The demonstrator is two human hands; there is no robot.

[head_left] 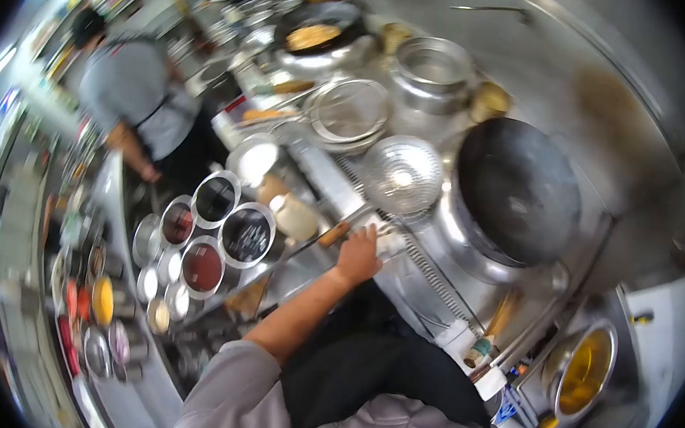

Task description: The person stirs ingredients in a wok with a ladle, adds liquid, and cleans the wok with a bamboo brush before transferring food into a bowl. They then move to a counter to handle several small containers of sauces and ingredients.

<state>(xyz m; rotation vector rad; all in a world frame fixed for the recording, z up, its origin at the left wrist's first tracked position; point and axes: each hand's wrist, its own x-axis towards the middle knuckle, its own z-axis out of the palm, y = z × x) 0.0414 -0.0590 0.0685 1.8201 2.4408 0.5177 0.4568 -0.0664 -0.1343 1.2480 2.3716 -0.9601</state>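
My left hand (359,255) reaches to the front edge of the steel cooking range, its fingers partly stretched out, slightly blurred, right at a crumpled white cloth (390,242). Just left of the fingers lies a tool with a wooden handle (334,233) and a metal end. Beyond the hand sit a perforated steel strainer bowl (402,176) and a large dark wok (517,194) on its round burner; the wok shows no food. My right hand is out of view.
Pots of dark and red sauces (203,267) and a pale squeeze bottle (294,217) stand left. Mesh strainers (349,111), a steel pot (432,64) and a wok with food (316,39) are behind. A pot of yellow liquid (585,370) stands right. Another person (139,93) works far left.
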